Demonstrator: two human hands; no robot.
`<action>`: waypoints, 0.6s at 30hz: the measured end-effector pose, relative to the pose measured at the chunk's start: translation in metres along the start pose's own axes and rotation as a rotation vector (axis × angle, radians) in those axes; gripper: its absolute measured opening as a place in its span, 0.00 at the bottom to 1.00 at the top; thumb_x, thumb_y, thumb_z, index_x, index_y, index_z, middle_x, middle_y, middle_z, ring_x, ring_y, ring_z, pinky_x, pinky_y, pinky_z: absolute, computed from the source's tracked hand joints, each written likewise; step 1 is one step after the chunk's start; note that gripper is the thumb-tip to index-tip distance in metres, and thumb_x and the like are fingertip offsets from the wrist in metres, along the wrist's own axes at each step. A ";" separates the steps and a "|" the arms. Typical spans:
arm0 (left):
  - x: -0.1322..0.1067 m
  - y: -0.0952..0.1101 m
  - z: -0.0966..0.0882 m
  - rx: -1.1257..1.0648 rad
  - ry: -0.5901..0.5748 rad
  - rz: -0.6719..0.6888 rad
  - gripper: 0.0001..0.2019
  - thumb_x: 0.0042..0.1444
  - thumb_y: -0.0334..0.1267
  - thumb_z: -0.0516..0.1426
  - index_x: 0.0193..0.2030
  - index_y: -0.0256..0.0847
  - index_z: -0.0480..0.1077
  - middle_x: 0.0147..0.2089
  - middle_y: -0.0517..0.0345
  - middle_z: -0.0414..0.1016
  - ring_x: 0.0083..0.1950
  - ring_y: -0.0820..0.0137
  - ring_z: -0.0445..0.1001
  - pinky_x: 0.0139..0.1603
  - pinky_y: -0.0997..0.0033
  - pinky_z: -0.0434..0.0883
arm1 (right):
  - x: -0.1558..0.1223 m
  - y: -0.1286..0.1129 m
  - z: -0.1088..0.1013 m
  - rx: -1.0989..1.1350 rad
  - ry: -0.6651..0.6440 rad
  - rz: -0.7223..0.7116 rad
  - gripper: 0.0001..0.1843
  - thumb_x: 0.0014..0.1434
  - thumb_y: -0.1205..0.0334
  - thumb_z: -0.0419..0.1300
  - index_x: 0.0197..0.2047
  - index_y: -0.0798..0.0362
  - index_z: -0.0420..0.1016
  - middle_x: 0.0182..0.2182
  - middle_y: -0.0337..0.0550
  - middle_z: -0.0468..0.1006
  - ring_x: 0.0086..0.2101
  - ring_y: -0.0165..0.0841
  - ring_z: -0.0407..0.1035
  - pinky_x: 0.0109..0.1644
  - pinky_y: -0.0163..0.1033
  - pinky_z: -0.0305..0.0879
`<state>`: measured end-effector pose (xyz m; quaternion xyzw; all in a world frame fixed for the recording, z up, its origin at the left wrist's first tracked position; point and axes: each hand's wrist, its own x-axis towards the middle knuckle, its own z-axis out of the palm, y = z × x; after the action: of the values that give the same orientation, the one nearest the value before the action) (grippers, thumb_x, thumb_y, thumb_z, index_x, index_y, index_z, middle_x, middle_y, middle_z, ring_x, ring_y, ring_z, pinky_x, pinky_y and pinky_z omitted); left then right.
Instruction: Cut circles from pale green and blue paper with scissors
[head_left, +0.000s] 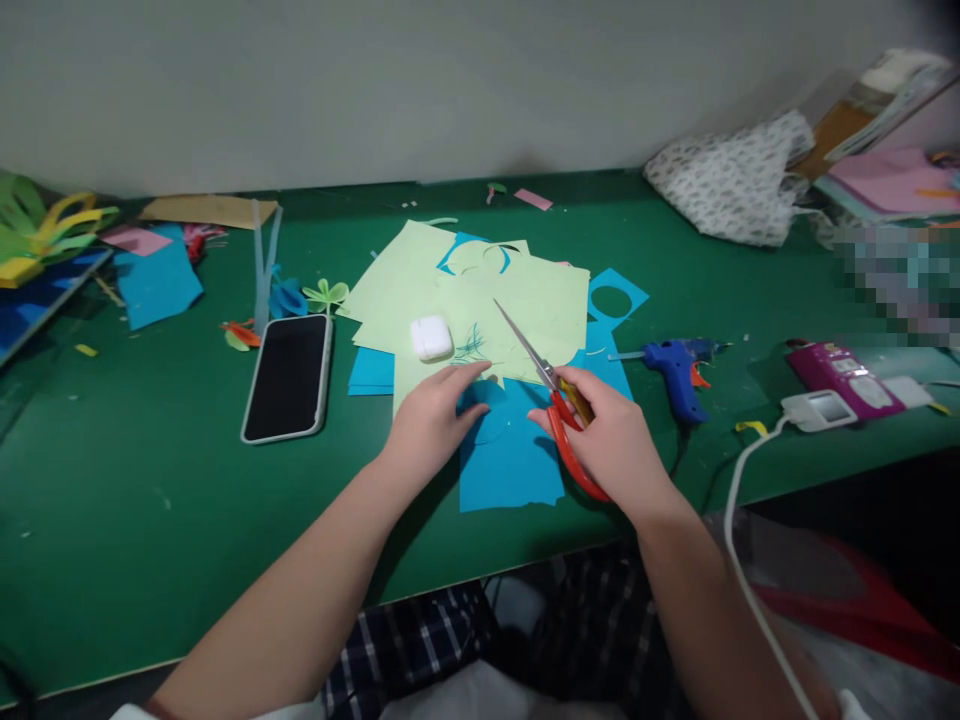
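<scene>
My right hand point(619, 435) is closed around red-handled scissors point(574, 455), whose blades point up and left over the pale green paper point(551, 290). Something yellow-brown point(576, 400) shows beside the red handle in that hand; its kind is unclear. My left hand point(431, 420) has thumb and fingers apart, holding nothing that I can see. It hovers at or touches the edge of a blue paper sheet point(514, 470); contact is hard to judge. Just beyond its fingers, thin dark green paper strips point(471, 345) and a white earbud case point(431, 338) lie on the pale green paper.
Left of the papers lies a phone point(289, 380). A blue glue gun point(679, 375) and a purple device point(847, 380) with a white cable point(739, 500) are on the right. Paper flowers point(45, 235) stand far left; a patterned cloth point(735, 180) sits at the back right.
</scene>
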<state>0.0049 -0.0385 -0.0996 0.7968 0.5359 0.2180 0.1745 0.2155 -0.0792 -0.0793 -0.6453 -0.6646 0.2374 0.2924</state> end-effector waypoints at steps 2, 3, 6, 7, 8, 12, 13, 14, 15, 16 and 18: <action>-0.005 0.004 0.002 0.093 0.070 0.041 0.17 0.59 0.33 0.59 0.55 0.37 0.72 0.59 0.39 0.74 0.60 0.49 0.71 0.56 0.44 0.72 | 0.001 0.002 0.000 -0.002 0.012 -0.001 0.23 0.55 0.51 0.68 0.52 0.48 0.75 0.42 0.49 0.81 0.38 0.43 0.76 0.36 0.43 0.72; -0.010 0.006 0.004 0.136 0.094 0.060 0.14 0.61 0.34 0.57 0.54 0.36 0.73 0.59 0.36 0.73 0.61 0.47 0.70 0.56 0.40 0.70 | 0.002 0.002 -0.001 -0.002 0.021 -0.001 0.22 0.55 0.51 0.67 0.51 0.48 0.75 0.41 0.48 0.81 0.38 0.44 0.76 0.36 0.43 0.72; -0.027 0.015 0.010 0.204 0.071 0.172 0.13 0.65 0.35 0.52 0.49 0.36 0.76 0.53 0.39 0.77 0.55 0.51 0.75 0.54 0.45 0.73 | 0.003 0.005 -0.002 0.004 0.041 -0.001 0.19 0.57 0.51 0.66 0.50 0.48 0.75 0.40 0.48 0.81 0.37 0.43 0.76 0.37 0.44 0.72; -0.034 0.017 0.014 0.217 0.044 0.213 0.13 0.64 0.36 0.53 0.48 0.36 0.76 0.53 0.40 0.78 0.54 0.52 0.76 0.54 0.48 0.74 | 0.004 0.006 -0.002 0.005 0.043 0.000 0.19 0.57 0.51 0.65 0.50 0.48 0.75 0.40 0.48 0.81 0.37 0.43 0.76 0.37 0.44 0.72; -0.040 0.019 0.017 0.230 0.019 0.244 0.14 0.64 0.39 0.55 0.50 0.34 0.76 0.55 0.38 0.77 0.54 0.51 0.76 0.54 0.49 0.75 | 0.004 0.007 -0.002 0.006 0.041 0.002 0.19 0.57 0.51 0.65 0.50 0.48 0.75 0.40 0.48 0.81 0.37 0.43 0.76 0.38 0.44 0.72; -0.059 0.024 0.025 0.321 -0.033 0.264 0.29 0.62 0.52 0.54 0.61 0.29 0.68 0.65 0.28 0.65 0.66 0.42 0.65 0.61 0.43 0.69 | 0.006 0.009 -0.003 -0.046 -0.023 0.025 0.21 0.58 0.53 0.64 0.54 0.49 0.74 0.41 0.48 0.80 0.36 0.42 0.76 0.40 0.47 0.72; -0.060 0.024 0.025 0.352 -0.057 0.245 0.31 0.62 0.54 0.53 0.63 0.31 0.66 0.67 0.27 0.62 0.68 0.41 0.62 0.62 0.41 0.68 | 0.007 0.009 -0.003 -0.082 -0.051 0.028 0.22 0.59 0.54 0.63 0.56 0.50 0.73 0.41 0.49 0.80 0.36 0.43 0.76 0.41 0.48 0.72; -0.061 0.024 0.025 0.378 -0.081 0.221 0.32 0.62 0.56 0.52 0.64 0.33 0.65 0.68 0.26 0.59 0.69 0.41 0.60 0.62 0.41 0.66 | 0.007 0.008 -0.002 -0.122 -0.079 0.028 0.23 0.59 0.56 0.63 0.57 0.51 0.72 0.41 0.50 0.80 0.37 0.44 0.75 0.41 0.49 0.72; -0.061 0.024 0.024 0.394 -0.104 0.194 0.33 0.62 0.58 0.50 0.65 0.36 0.65 0.69 0.27 0.57 0.70 0.41 0.58 0.63 0.40 0.65 | 0.007 0.007 -0.001 -0.159 -0.106 0.027 0.24 0.60 0.58 0.62 0.59 0.52 0.71 0.42 0.51 0.80 0.38 0.45 0.76 0.43 0.50 0.72; -0.060 0.024 0.023 0.398 -0.124 0.170 0.33 0.62 0.59 0.50 0.66 0.38 0.64 0.70 0.27 0.56 0.71 0.42 0.57 0.64 0.40 0.64 | 0.007 0.006 0.000 -0.187 -0.131 0.023 0.25 0.60 0.60 0.61 0.60 0.53 0.70 0.45 0.52 0.79 0.41 0.46 0.75 0.45 0.51 0.72; -0.059 0.023 0.022 0.387 -0.145 0.143 0.34 0.61 0.60 0.49 0.66 0.40 0.64 0.71 0.28 0.55 0.72 0.43 0.55 0.65 0.39 0.62 | 0.006 0.003 0.003 -0.204 -0.166 0.010 0.26 0.60 0.63 0.60 0.61 0.54 0.70 0.50 0.54 0.78 0.48 0.49 0.74 0.50 0.53 0.71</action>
<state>0.0154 -0.1028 -0.1155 0.8650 0.4959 0.0650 0.0404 0.2158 -0.0728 -0.0829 -0.6532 -0.7039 0.2228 0.1680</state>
